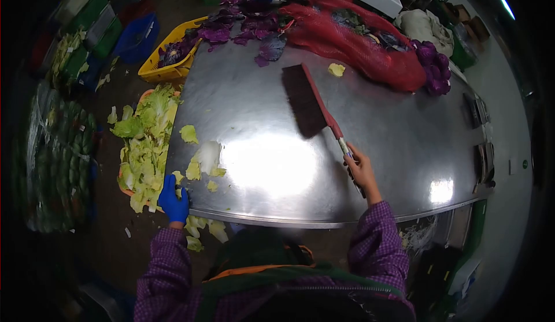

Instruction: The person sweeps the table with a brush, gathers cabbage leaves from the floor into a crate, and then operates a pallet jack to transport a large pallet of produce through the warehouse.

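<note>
On the shiny surface (370,119), seen from the head camera, the right hand (361,168) has its fingers wrapped around the brush (312,105) handle. The bristles rest mid-surface, well apart from the leaves (205,160) near the left edge. The gloved left hand (173,201) rests open at that edge. Long, flat strokes toward the leaves would likely work best.

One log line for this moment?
right hand: grips brush on steel table | left hand: gloved, at table edge by cabbage scraps
</note>
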Tool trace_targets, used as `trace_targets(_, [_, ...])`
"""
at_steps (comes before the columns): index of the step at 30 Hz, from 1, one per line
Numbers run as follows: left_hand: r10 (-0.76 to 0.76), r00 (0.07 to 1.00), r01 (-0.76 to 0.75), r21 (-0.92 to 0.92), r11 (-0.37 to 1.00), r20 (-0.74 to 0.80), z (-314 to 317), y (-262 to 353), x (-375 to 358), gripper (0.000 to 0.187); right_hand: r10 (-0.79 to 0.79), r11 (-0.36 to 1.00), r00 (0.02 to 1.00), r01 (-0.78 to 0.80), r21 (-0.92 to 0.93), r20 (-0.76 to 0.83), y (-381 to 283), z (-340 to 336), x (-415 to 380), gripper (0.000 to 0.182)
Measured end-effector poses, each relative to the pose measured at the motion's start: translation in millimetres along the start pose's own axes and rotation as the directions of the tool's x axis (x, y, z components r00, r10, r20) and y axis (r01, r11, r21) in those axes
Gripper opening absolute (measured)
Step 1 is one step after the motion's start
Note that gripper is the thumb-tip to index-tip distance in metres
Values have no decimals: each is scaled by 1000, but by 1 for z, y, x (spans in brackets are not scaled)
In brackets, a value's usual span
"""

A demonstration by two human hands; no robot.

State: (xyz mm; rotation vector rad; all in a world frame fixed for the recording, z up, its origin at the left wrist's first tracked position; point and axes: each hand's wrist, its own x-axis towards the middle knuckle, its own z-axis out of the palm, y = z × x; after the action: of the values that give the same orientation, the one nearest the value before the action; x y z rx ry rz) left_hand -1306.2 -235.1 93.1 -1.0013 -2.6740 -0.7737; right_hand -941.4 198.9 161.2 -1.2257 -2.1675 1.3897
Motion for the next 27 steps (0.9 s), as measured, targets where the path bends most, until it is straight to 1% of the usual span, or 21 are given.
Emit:
trace_targets(2, [8,1000,-8,-22,1000,13,-1,-2,-1,51,6,996,982,11,83,-191,8,8,-3,45])
trace_targets(3, [2,1000,-1,-22,1000,14,-2,-1,0,51,5,997,983,10,80,-185,8,9,2,45])
trace_targets(5, [-20,999,20,-5,1000,36,-4,1,0,51,149,983,908,-95,155,-391,3,12,25,44])
trace_targets(6, [-28,999,28,-5,1000,41,-4,3,-3,51,130,990,907,-96,103,-402,8,16,32,44])
trace_targets(7, [-18,999,19,-11,1000,42,-5,3,-4,51,132,990,908,-99,102,-397,11,14,24,44])
trace_targets(9, [-19,1000,19,-10,1000,21,-4,1,5,51,10,998,980,4,70,-198,4,15,11,45])
trace_targets(10, [0,1000,0,0,1000,11,-4,0,3,52,43,998,992,-38,46,-118,-2,17,2,45])
trace_targets(11, [18,1000,-18,9,1000,6,-3,-2,1,53,42,998,994,-38,43,-103,-7,30,4,45])
trace_targets(13, [-24,1000,24,-11,1000,12,1,-5,-3,54,4,1000,983,-2,13,-181,-16,68,12,45])
trace_targets(14, [-30,999,31,-27,999,17,1,-6,-4,55,-7,1000,981,4,-15,-195,-10,94,26,45])
trace_targets(15, [-35,999,36,-43,998,16,2,-7,-3,55,-125,987,968,100,-126,-217,-10,122,38,45])
trace_targets(16, [-41,999,41,-47,998,5,3,-8,-4,56,-136,987,977,119,-109,-165,-32,150,39,45])
trace_targets(17, [-49,999,49,-39,998,0,4,-10,-4,56,-309,945,937,282,-168,-162,-47,182,41,45])
trace_targets(18, [-46,999,46,-40,998,0,4,-10,-4,56,-138,983,990,136,-125,-9,-90,204,32,44])
trace_targets(19, [-41,999,41,-43,998,1,4,-8,-4,56,-280,952,960,277,-130,-3,-95,237,34,44])
trace_targets(21, [-70,997,70,-41,997,14,0,-7,-3,56,-246,952,944,278,-130,219,-142,267,15,44])
trace_targets(23, [8,997,-25,-239,971,-75,0,-16,-7,56,-281,946,903,318,-64,324,-158,275,-8,45])
trace_targets(24, [-2,999,-13,-300,954,-49,-10,-16,-8,57,-415,908,881,416,45,228,-149,280,-22,46])
trace_targets(25, [-6,999,-7,-308,951,-43,-21,-20,-11,57,-339,941,922,332,68,187,-137,273,-36,46])
trace_targets(26, [-25,997,-2,-331,944,-77,-29,-27,-18,56,-250,967,957,239,90,146,-135,256,-56,46])
trace_targets(27, [-46,993,5,-354,935,-107,-36,-33,-28,56,-53,992,993,41,116,101,-140,236,-77,46])
